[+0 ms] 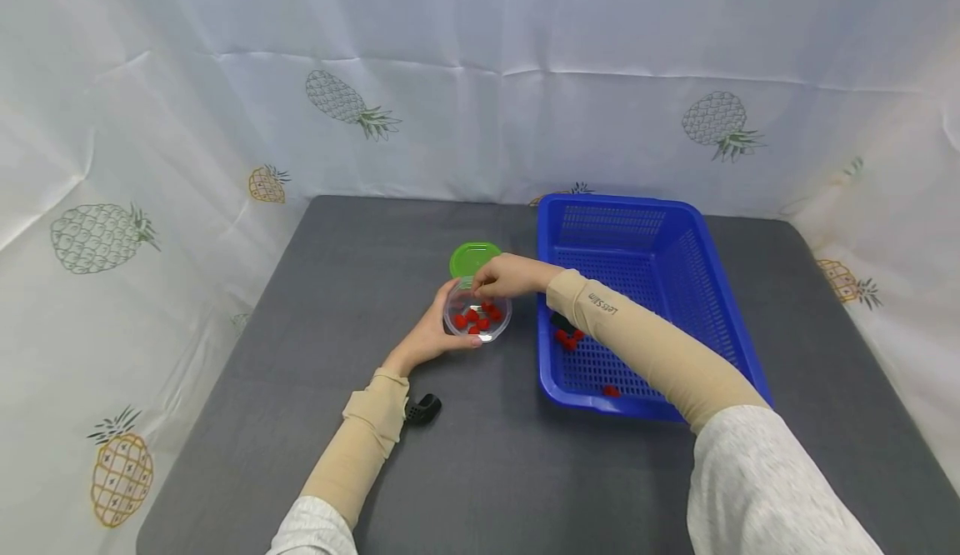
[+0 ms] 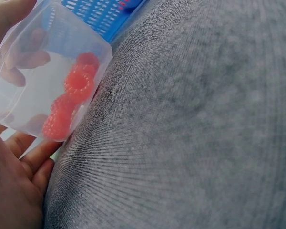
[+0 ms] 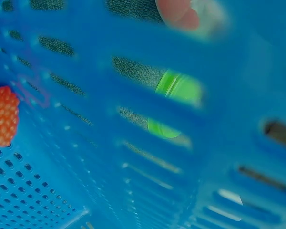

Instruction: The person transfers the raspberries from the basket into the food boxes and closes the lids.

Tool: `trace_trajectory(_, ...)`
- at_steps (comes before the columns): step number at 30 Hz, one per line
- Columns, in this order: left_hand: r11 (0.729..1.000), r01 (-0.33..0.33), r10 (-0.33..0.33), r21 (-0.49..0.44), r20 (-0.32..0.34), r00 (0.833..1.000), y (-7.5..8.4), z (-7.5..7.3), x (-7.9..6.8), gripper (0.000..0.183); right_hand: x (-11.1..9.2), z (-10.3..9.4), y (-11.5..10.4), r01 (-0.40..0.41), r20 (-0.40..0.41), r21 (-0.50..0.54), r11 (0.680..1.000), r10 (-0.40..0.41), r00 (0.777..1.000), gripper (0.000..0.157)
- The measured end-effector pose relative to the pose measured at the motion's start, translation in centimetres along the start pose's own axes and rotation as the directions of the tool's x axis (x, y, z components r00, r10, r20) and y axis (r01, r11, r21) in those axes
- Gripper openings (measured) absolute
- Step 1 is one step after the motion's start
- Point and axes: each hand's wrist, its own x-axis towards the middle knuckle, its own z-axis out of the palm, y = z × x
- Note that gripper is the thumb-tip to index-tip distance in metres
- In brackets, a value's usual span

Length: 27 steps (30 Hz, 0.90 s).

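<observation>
Head view: L hand [image 1: 432,330] grips a clear plastic tub [image 1: 506,308], thumb along the near side, fingers round the far L side. Tub's upright on the grey worktop [image 1: 330,297], several red raspberries [image 1: 472,315] in the btm. R hand [image 1: 513,275] is over the tub's far R edge, fingers bent down twd the inside; can't tell if they're pinching a berry. Green lid [image 1: 474,253] lies flat just beyond the tub, partly covered by it from here. Blue slotted basket [image 1: 622,276] on the R, under the R forearm, w/ a few more berries [image 1: 570,342] nr its L wall and some red [image 1: 611,391] at the near end. Tan sleeves [image 1: 637,334] on both forearms, blk curved item [image 1: 425,410] by the L one. White curtain [image 1: 480,147] behind, w/ pineapple prints.

L wrist view: tub from the side, tilted in frame, berries bunched along its base. L hand's fingers touch the wall nr the base. More fingers show thru the plastic, can't tell whose. Basket's at top.

R wrist view: mostly basket wall, blurry. One raspberry [image 3: 4,117] at L edge, bits of lid thru the slots, fingertips [image 3: 178,14] up top; their hold can't be made out.
</observation>
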Motion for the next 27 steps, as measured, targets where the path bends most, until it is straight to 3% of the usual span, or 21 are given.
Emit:
trace_trajectory(8,1.0,-0.008,0.008,-0.013,-0.002,1.0,-0.2,0.0,0.1,0.099,0.1,0.0,0.2,0.003,0.002,-0.001,1.0,-0.003,1.0,0.019)
trace_trajectory(15,1.0,-0.01,0.01,-0.022,0.003,1.0,-0.3,0.2,0.1,0.099,-0.5,-0.5,-0.2,-0.023,0.055,0.044,0.999,0.021,0.998,0.023)
trace_trajectory(23,0.998,-0.035,0.035,-0.043,0.007,0.999,-0.4,0.6,-0.1,0.097,-1.5,-1.4,-0.5,-0.052,0.086,0.194,0.98,0.036,0.996,0.031)
trace_trajectory(27,0.997,-0.051,0.051,-0.051,0.008,0.999,-0.3,0.4,0.1,0.096,-2.2,-2.0,-0.4,-0.042,0.048,0.322,0.946,0.028,0.998,0.033)
